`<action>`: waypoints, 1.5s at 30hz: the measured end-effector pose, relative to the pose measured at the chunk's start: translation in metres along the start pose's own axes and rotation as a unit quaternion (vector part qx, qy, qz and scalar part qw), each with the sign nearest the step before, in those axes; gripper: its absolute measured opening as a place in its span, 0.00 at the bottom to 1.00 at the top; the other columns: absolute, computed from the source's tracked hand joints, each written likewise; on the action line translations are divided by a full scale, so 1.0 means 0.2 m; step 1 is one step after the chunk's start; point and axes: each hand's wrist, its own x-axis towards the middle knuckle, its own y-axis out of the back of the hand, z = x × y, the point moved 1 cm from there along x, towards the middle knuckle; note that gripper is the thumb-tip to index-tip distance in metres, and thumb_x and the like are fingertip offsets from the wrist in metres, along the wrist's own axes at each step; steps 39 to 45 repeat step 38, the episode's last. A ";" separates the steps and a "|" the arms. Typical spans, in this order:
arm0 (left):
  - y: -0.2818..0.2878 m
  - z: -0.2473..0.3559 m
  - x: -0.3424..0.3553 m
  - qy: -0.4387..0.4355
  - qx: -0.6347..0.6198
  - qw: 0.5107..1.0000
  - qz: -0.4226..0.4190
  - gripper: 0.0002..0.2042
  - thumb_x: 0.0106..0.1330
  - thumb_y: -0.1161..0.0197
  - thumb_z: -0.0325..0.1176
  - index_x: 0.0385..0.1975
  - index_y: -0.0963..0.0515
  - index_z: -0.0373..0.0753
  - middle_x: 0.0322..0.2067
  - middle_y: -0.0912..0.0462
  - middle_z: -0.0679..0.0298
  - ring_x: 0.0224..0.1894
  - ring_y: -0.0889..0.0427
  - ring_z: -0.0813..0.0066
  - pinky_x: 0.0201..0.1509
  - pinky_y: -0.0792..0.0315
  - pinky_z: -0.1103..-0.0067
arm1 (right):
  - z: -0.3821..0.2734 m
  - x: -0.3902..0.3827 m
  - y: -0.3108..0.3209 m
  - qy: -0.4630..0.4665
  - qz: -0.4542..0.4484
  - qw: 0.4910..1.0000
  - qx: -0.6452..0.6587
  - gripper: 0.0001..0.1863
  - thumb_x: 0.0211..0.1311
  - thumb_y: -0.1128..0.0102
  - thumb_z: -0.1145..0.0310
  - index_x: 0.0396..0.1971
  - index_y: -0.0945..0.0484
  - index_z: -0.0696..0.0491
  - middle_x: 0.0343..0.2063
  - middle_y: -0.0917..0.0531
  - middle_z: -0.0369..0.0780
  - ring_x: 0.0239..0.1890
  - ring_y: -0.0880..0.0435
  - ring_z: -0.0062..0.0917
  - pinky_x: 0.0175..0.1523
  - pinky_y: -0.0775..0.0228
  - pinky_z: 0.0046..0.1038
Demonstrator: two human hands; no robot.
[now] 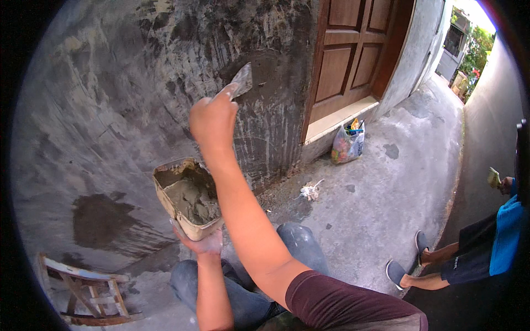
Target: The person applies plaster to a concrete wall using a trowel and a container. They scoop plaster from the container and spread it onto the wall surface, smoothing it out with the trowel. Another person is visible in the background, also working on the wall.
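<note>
My right hand [214, 118] is raised at the wall, fingers wrapped round the handle of a putty knife [243, 80]. The flat metal blade meets the dark, damp-looking patch of the grey wall [110, 105]. Lower down, my left hand [203, 241] supports a squarish, mortar-smeared tub [194, 229] from beneath, gripping its near end. Wet grey mortar [193, 199] lies inside the tub, heaped unevenly. My right forearm passes in front of the tub's right side and hides part of it. White residue coats both hands.
A wooden frame like a small stool [91, 292] lies at the lower left. Beyond my knees are a crumpled white scrap [311, 191] and a filled plastic bag [348, 143] beside the brown door [353, 49]. Another person [475, 245] stands at the right, holding something pale.
</note>
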 end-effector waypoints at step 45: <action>-0.02 0.02 -0.03 -0.006 -0.024 0.999 -0.035 0.43 0.65 0.49 0.75 0.77 0.38 0.57 0.75 0.36 0.64 0.76 0.36 0.55 0.74 0.36 0.46 | 0.07 0.26 0.52 -0.029 -0.059 0.998 -0.008 0.30 0.72 0.42 0.61 0.71 0.29 0.53 0.64 0.21 0.52 0.69 0.25 0.49 0.75 0.38 0.37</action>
